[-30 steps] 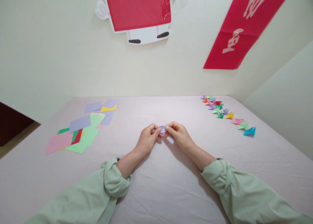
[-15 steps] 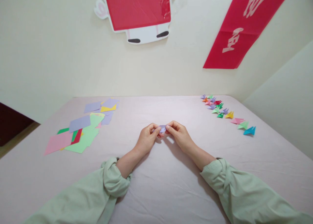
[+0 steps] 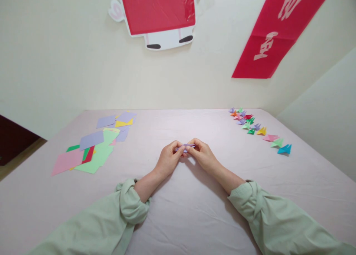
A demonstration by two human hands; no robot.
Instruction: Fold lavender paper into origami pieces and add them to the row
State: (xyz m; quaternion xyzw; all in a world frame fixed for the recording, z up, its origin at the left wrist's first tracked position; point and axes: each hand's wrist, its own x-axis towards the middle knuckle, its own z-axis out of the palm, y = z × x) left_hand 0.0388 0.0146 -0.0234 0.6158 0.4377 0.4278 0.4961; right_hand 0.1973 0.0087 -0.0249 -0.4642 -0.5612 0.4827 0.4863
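Centrally, out over the worktop (image 3: 178,218), both bare hands meet at one small folded lilac paper (image 3: 189,145), held just above or against the surface; which of the two cannot be told. The left hand (image 3: 168,156) pinches its left end, thumb on the near side, and the right hand (image 3: 205,155) grips the right end the same way, so the fingers of both are closed on the paper, with the thumbs side by side and partly hiding it. Its pointed tips show at either side, lying nearly level. Pale green sleeves (image 3: 269,210) are rolled up the forearms. Off to the left, well apart from the hands, flat sheets overlap in a loose spread: a pink sheet (image 3: 67,162) nearest, light green sheets (image 3: 97,159) beside it, a lilac sheet (image 3: 91,140) across the top of these, and a yellow piece (image 3: 124,123) among more lilac ones farther back. Along the right side runs a slanting line of small folded shapes, from a blue one (image 3: 284,149) at the near end, past pink and yellow ones, to a tighter cluster by the wall (image 3: 178,77), where a red banner (image 3: 247,58) hangs.
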